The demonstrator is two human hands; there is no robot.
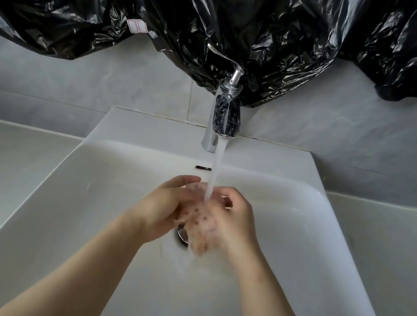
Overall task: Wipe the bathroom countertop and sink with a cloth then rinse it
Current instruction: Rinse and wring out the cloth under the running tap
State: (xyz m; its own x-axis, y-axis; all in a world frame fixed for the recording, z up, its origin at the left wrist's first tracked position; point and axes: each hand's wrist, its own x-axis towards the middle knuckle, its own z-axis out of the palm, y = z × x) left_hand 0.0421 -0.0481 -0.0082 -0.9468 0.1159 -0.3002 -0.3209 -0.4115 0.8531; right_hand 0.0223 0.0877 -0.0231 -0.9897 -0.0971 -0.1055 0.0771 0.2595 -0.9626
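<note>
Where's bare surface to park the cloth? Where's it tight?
Free: countertop left of the sink, up to the tiled wall; countertop strip on its right. Crowded: basin centre, left hand and right hand gripping the cloth under the faucet stream, over the drain.

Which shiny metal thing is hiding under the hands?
The round chrome drain at the white sink's bottom, half covered by the left hand and pink spotted cloth. The tall chrome faucet stands in full view, pouring water.

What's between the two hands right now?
In the head view, the left hand and right hand hold a blurred, dotted cloth bunched between them, with the water stream falling onto it.
</note>
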